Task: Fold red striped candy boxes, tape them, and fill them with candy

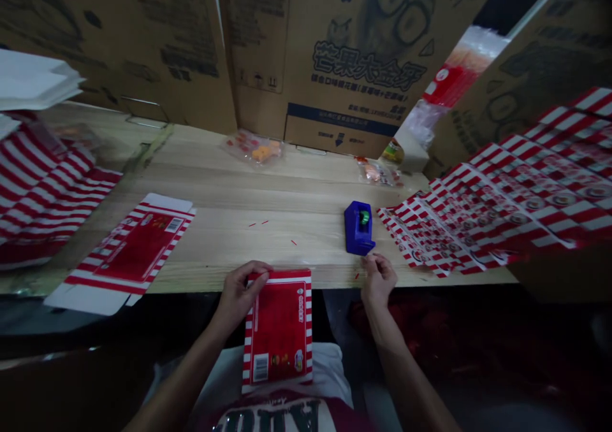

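A red box with striped red-and-white edges (282,327) rests against the table's front edge and my lap, its barcode near the bottom. My left hand (243,292) grips its upper left corner, thumb on the printed face. To the right, my right hand (379,279) is closed in a pinch at the front lip of a blue tape dispenser (357,228). A green roll sits inside the dispenser. What lies between the right fingertips, tape or otherwise, is too small to make out.
A flattened striped carton (138,247) lies at left, near striped cartons (43,190). Stacked striped boxes (516,196) stand at right. Plastic packets (255,148) and small red scraps lie on the wooden table (215,183). Large cardboard boxes (325,94) wall the back.
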Demonstrator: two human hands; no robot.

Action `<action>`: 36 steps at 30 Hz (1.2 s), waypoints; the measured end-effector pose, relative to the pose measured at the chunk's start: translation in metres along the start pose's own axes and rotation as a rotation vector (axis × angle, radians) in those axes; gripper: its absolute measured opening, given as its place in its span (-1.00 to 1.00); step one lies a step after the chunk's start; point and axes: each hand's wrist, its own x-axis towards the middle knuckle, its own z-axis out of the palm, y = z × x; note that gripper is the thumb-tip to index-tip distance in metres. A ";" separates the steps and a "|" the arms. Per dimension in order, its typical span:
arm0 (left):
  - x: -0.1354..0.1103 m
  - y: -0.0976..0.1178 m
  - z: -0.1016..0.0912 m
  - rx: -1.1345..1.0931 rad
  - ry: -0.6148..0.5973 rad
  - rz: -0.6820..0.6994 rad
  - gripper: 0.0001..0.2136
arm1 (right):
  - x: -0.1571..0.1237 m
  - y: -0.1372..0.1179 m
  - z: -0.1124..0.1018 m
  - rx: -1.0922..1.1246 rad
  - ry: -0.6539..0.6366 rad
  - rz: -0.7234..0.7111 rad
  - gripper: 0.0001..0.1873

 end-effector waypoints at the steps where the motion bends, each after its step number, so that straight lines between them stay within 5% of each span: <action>1: 0.000 0.000 0.001 -0.002 -0.010 -0.011 -0.86 | -0.002 -0.011 0.002 -0.009 -0.066 -0.010 -0.75; 3: -0.001 0.000 0.004 -0.008 -0.021 -0.011 -0.87 | -0.004 -0.039 0.014 -0.063 -0.378 -0.048 -0.76; 6: -0.001 -0.001 0.008 -0.015 -0.043 0.023 -0.86 | -0.001 -0.083 0.052 -0.187 -1.208 -0.094 -0.73; 8: -0.001 0.000 0.010 -0.004 -0.061 0.044 -0.86 | 0.000 -0.104 0.085 -0.252 -1.650 -0.131 -0.71; 12: -0.001 0.005 0.012 -0.003 -0.083 0.064 -0.87 | -0.009 -0.121 0.136 -0.429 -2.144 -0.274 -0.73; 14: -0.002 0.007 0.012 -0.009 -0.084 0.070 -0.87 | -0.017 -0.125 0.148 -0.568 -2.195 -0.389 -0.76; 17: -0.002 0.009 0.012 -0.007 -0.072 0.069 -0.86 | -0.026 -0.132 0.154 -0.771 -2.107 -0.631 -0.73; 20: -0.003 0.011 0.012 -0.011 -0.075 0.058 -0.86 | -0.026 -0.136 0.156 -0.823 -2.060 -0.655 -0.69; 23: -0.005 0.015 0.010 -0.013 -0.081 0.059 -0.86 | -0.019 -0.127 0.158 -0.770 -2.058 -0.407 -0.63; 27: -0.008 0.020 0.008 -0.052 -0.109 0.114 -0.87 | -0.017 -0.092 0.152 -0.494 -2.245 0.323 -0.46; 30: -0.012 0.019 0.010 -0.100 -0.099 0.114 -0.89 | -0.027 -0.067 0.140 -0.275 -2.161 0.799 -0.35; 33: -0.017 0.017 0.012 -0.208 -0.040 -0.043 -0.80 | -0.034 -0.061 0.132 -0.211 -1.994 0.915 -0.36; 36: -0.020 0.031 0.004 -0.316 0.038 -0.213 -0.69 | -0.023 -0.080 0.133 -0.202 -1.955 0.741 -0.46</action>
